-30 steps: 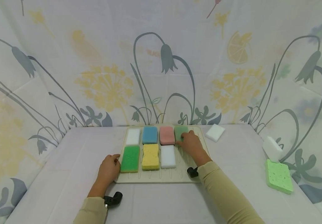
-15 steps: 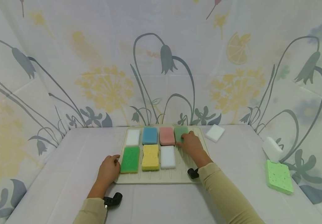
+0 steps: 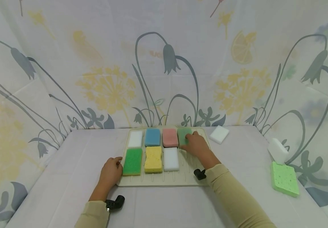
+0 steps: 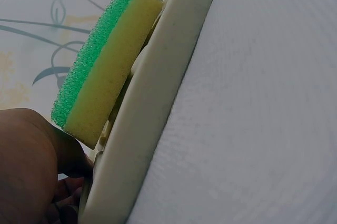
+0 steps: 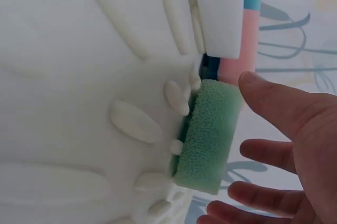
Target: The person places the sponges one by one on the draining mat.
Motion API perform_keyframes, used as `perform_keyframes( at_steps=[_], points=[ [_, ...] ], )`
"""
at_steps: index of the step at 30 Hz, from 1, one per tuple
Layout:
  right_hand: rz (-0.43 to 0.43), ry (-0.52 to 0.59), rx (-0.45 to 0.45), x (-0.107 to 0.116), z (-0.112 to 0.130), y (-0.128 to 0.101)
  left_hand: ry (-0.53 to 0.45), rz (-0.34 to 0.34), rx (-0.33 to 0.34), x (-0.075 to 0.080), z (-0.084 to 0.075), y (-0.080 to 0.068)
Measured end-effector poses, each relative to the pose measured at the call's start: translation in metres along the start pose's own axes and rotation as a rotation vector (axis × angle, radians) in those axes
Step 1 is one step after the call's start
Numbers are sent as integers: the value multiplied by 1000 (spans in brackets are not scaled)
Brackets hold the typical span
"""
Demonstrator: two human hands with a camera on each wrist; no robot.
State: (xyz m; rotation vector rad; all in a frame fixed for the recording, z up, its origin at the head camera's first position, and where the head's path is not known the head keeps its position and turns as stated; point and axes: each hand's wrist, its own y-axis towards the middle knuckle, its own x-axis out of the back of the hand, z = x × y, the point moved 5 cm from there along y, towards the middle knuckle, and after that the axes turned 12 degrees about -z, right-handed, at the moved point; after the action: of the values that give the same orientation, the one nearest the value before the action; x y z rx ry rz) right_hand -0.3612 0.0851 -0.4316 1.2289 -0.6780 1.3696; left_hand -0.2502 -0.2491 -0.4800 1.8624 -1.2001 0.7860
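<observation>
In the head view, a cream ribbed tray [image 3: 186, 181] carries two rows of sponges. At the back right, my right hand [image 3: 199, 146] is over a pale green sponge [image 3: 183, 134]. In the right wrist view its fingers are spread, with the thumb [image 5: 263, 95] near one corner of the sponge [image 5: 208, 134]. My left hand [image 3: 110, 172] holds the tray's left edge, beside a green-topped yellow sponge [image 3: 132, 161]; in the left wrist view its fingers curl at the rim [image 4: 142, 124]. A pink sponge [image 3: 170, 137] and a white one [image 3: 171, 159] lie close to the right hand.
A blue sponge [image 3: 152, 137], a yellow notched sponge [image 3: 153, 160] and a white sponge [image 3: 135, 139] also lie on the tray. Off it, a white pad [image 3: 219, 134] lies at back right. Farther right, another white block [image 3: 278, 150] stands behind a bright green sponge [image 3: 285, 179].
My right hand and forearm have shifted slightly to the right, baring a little more of the pale green sponge. The left hand and the sponges stay put.
</observation>
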Motion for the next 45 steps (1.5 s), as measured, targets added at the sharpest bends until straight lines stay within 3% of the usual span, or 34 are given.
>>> perform_keyframes(
  at_steps=[10,27,35,45],
  points=[
    [1,4,4,7,-16,6,-7,2,7,2,-1,-1],
    [-78,-16,54,23,-52,9,-10,9,29,0,-1,-1],
    [-95,-37,35,30,-66,12,1,9,17,1,-1,-1],
    [-40,-118,-65,27,-90,13,-3,8,21,0,-1,0]
  ],
)
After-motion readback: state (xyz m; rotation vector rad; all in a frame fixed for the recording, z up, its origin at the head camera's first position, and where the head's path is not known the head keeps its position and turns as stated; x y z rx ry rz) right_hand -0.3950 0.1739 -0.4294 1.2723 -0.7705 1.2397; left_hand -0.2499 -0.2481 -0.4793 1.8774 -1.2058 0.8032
